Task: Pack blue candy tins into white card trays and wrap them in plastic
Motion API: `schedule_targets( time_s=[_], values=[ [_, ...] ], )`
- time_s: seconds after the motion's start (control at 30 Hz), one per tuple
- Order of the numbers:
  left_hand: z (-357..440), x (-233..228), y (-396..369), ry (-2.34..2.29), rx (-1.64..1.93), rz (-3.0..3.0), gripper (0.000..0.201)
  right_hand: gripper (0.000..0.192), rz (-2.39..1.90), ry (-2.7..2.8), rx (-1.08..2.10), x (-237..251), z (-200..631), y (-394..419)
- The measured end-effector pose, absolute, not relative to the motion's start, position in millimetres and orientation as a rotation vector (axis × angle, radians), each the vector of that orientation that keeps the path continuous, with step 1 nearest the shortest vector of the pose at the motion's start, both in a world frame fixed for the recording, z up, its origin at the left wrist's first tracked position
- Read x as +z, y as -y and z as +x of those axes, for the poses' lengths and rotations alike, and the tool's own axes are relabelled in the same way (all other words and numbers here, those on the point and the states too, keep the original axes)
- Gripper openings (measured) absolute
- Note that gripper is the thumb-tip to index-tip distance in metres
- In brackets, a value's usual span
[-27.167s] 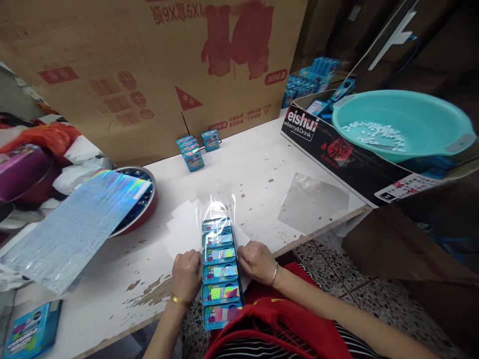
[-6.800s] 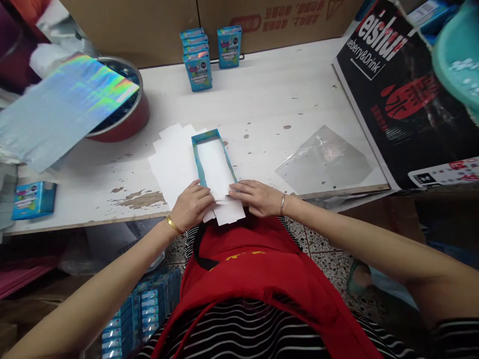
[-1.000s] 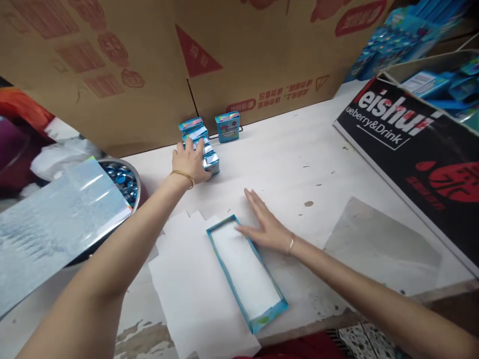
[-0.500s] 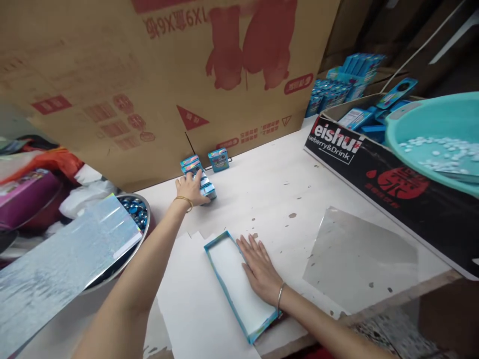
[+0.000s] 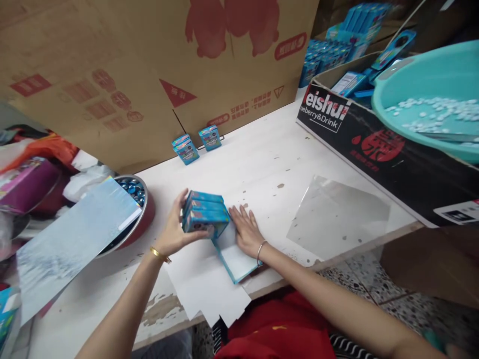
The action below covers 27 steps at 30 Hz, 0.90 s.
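Observation:
My left hand [image 5: 179, 227] grips a stack of small blue boxes [image 5: 205, 212], several pressed side by side, held over the far end of a shallow blue-edged tray [image 5: 234, 252]. The tray has a white inside and lies on white card sheets [image 5: 209, 284]. My right hand [image 5: 247, 232] lies with fingers stretched along the tray's right side. Part of the tray is hidden by the boxes and this hand. Against the big carton stand more small blue boxes [image 5: 186, 151], with another blue box [image 5: 210, 138] just to their right.
A large cardboard carton [image 5: 123, 65] walls off the back. On the right are a black carton [image 5: 359, 144] and a turquoise basin [image 5: 430, 114] with white pieces. A clear plastic sheet [image 5: 340, 214] lies on the table. At left, a metal bowl [image 5: 144, 214] sits under a pale sheet [image 5: 78, 239].
My left hand has brought several blue boxes from beside the big carton toward me, over the tray. My right hand stays at the tray's side. The view has shifted.

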<state>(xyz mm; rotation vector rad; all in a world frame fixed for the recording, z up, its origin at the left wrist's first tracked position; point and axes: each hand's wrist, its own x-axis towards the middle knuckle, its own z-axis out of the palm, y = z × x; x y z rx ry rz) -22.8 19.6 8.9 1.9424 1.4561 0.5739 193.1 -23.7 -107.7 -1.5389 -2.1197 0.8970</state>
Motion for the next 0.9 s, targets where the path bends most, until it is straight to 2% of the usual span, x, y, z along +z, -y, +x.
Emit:
schedule_targets(
  time_s=[0.1,0.3,0.4,0.57,0.63,0.73,0.8,0.9],
  values=[
    [-9.3,6.4,-5.7,-1.500,0.349,2.146,0.106,0.080,-1.557,2.083,0.936,-104.4,191.3,24.7],
    [34.4,18.3,-15.7,-1.745,-0.157,2.337,0.103,0.083,-1.594,2.010,1.041,-95.3,188.1,24.1],
    [48.1,10.4,-10.8,-1.760,-0.175,2.457,0.101,0.092,-1.584,1.986,1.058,-94.6,185.4,24.9],
    [22.2,7.1,-20.7,-1.530,-0.182,2.482,0.116,0.099,-1.551,2.048,1.028,-97.2,183.3,29.6],
    [2.6,15.8,-54.1,-1.434,-0.137,2.451,0.106,0.099,-1.502,2.077,1.074,-99.3,185.0,30.9],
    [-24.2,27.2,-137.1,-1.578,0.056,2.561,0.091,0.098,-1.419,2.105,1.147,-105.0,189.7,31.2],
    [-38.3,25.9,-199.8,-1.761,0.050,2.599,0.093,0.097,-1.361,2.136,1.131,-112.4,191.3,30.9],
    [-53.3,9.3,-275.4,-1.917,-0.194,2.507,0.097,0.097,-1.341,2.169,0.984,-129.7,185.8,30.1]
  ],
)
